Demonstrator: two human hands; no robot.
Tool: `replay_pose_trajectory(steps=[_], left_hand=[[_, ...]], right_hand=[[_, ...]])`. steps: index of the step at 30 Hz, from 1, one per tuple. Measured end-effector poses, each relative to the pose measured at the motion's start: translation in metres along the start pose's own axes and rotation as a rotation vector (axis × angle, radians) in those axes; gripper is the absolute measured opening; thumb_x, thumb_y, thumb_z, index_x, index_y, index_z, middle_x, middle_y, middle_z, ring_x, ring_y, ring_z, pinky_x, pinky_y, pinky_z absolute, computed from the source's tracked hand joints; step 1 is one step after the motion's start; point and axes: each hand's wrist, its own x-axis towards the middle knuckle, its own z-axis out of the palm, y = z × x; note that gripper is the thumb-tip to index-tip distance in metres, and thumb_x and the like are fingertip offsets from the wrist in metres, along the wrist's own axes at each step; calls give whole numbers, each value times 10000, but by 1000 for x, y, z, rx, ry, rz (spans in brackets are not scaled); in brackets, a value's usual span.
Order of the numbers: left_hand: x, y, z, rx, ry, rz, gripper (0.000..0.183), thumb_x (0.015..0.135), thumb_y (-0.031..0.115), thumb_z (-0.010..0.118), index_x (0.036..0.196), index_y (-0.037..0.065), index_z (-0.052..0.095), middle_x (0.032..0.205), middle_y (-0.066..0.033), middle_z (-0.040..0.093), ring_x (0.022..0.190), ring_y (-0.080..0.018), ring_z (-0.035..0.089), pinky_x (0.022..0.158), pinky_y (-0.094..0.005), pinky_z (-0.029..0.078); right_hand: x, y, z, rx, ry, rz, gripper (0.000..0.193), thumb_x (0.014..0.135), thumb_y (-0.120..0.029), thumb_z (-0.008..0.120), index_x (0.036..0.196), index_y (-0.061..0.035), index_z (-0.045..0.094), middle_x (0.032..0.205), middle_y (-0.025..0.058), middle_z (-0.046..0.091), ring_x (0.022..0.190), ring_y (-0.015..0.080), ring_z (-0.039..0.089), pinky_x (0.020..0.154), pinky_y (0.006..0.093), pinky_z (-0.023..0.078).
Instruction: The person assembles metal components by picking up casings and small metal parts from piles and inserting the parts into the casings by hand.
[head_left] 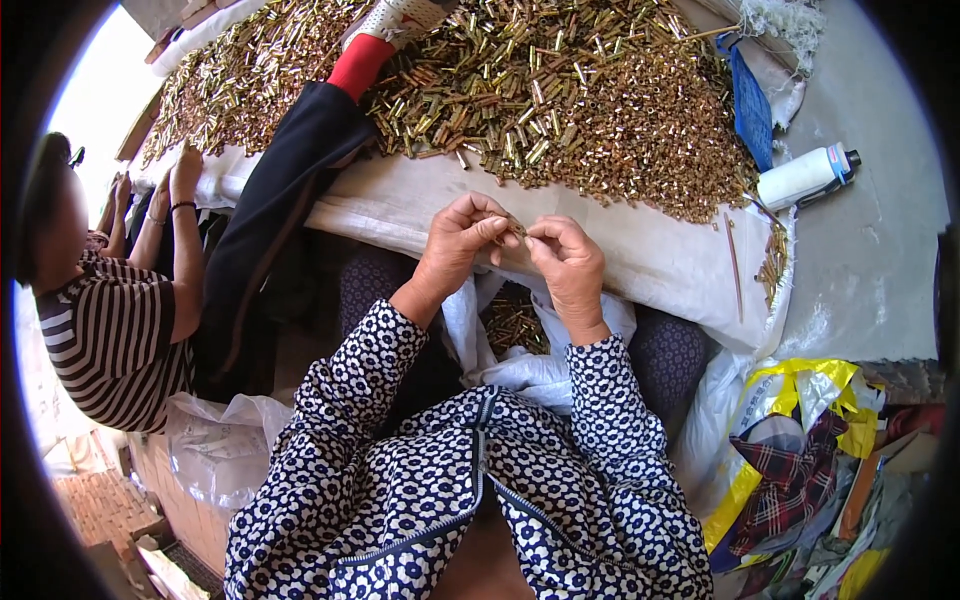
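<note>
My left hand (460,245) pinches a small brass-coloured metal tube (516,228) between thumb and fingers, in front of the table's near edge. My right hand (568,258) meets it there, thumb and forefinger pressed together at the tube's near end. Whether the right hand holds a separate small part is too small to tell. Beneath both hands, a white plastic sack (463,325) hangs open between my knees with similar metal pieces (515,325) inside. Beyond them, a heap of brass-coloured tubes (490,90) and a heap of small coppery pieces (650,140) cover the white-sheeted table (400,195).
A leg in dark trousers (290,170) with a red sock (360,66) stretches onto the heap. At left sits a person in a striped shirt (110,330), hands at the table. A white bottle (805,178) and blue plastic piece (750,110) lie right; a yellow-edged bag (740,490) stands below.
</note>
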Motion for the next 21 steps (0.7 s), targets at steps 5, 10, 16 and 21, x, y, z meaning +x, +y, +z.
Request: replay_pose_trajectory(steps=[5,10,16,21], left_hand=[[1,-2,2,40,-13,11,90,849,86,546,895,12,520,760,-66,610,674,-112,596,505,-196,467],[5,-9,14,901,-82,254,59,808,54,564,776,22,525,706,-86,607,574,-141,582,501,-264,454],[10,-12,25,1245,-161,425,88,742,44,550,756,25,466,665,-168,533,614,-344,548,540,-369,441],[2,-3,28,1056,-180,291,107,747,60,600,816,23,527,721,-169,557,640,-301,568,561,-336,455]], right_hand=[[1,0,-3,-229,14,-180,114,695,53,599,786,-13,574,821,57,574,723,117,556,653,231,456],[2,3,-9,-540,-82,-97,117,680,45,568,779,-16,553,821,71,580,749,209,574,677,286,460],[26,1,-27,-932,0,-250,87,690,6,557,765,-38,563,837,103,563,820,267,545,712,374,456],[45,25,-55,-1197,221,-325,76,715,-13,538,783,-33,564,846,116,550,837,278,531,721,378,450]])
